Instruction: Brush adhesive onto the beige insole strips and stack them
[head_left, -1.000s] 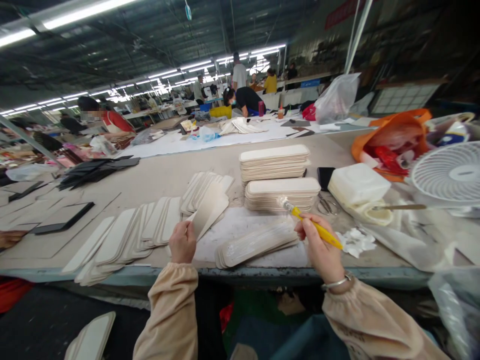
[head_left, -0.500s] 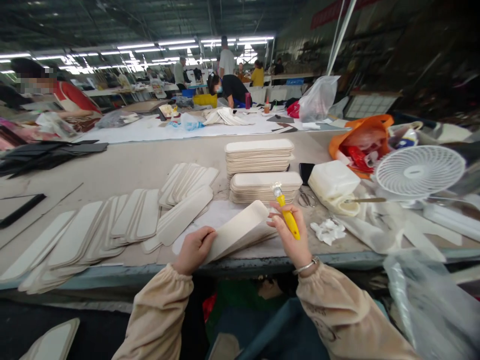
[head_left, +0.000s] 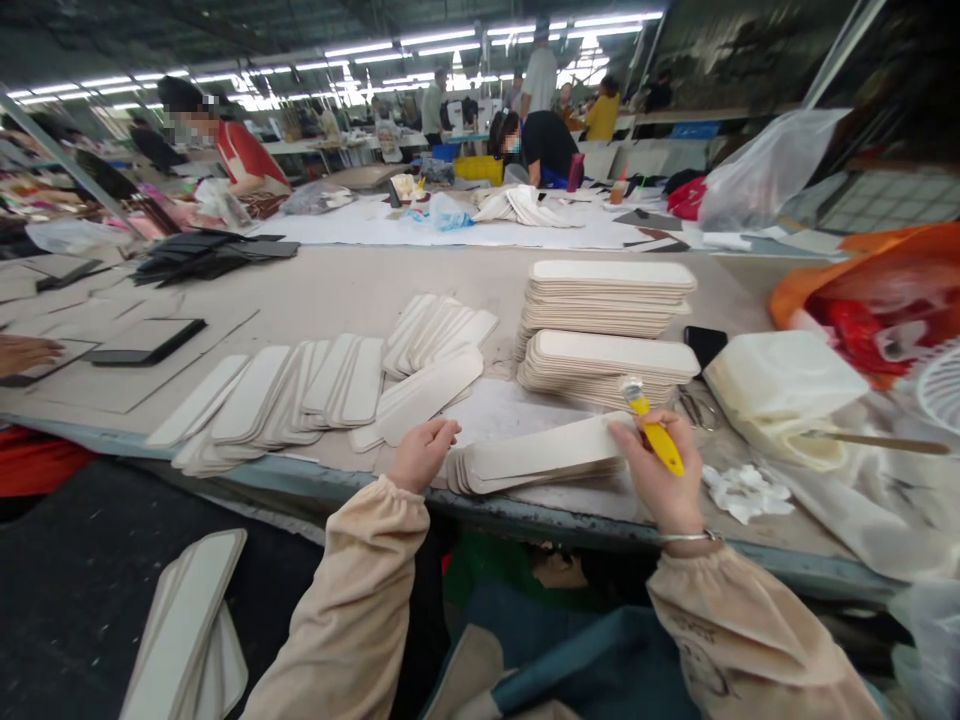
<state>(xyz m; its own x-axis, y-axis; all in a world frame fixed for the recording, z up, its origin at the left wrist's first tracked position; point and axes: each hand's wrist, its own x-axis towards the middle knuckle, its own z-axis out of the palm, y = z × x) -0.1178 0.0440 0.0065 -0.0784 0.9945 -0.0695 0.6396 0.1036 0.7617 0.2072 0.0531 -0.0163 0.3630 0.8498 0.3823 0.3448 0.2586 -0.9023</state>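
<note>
A small stack of long cream pieces (head_left: 540, 457) lies on the table near its front edge. My left hand (head_left: 421, 452) rests at the stack's left end with its fingers curled against it. My right hand (head_left: 660, 478) touches the stack's right end and grips a yellow-handled brush (head_left: 649, 428), bristles pointing up. To the left, many more cream pieces (head_left: 315, 385) are spread in overlapping rows. Behind the small stack stand two taller stacks of the same pieces (head_left: 607, 335).
A white tub (head_left: 780, 385) with a stick across it and crumpled white paper (head_left: 746, 492) sit at the right, near scissors (head_left: 694, 408) and an orange bag (head_left: 885, 290). Black sheets (head_left: 202, 255) lie far left. Other people work at tables behind. More cream pieces (head_left: 187, 630) lie below the table's edge.
The cream pieces lifted between both hands half a second ago are now laid flat on the table as a stack. The view has shifted left, and the fan is mostly out of frame.
</note>
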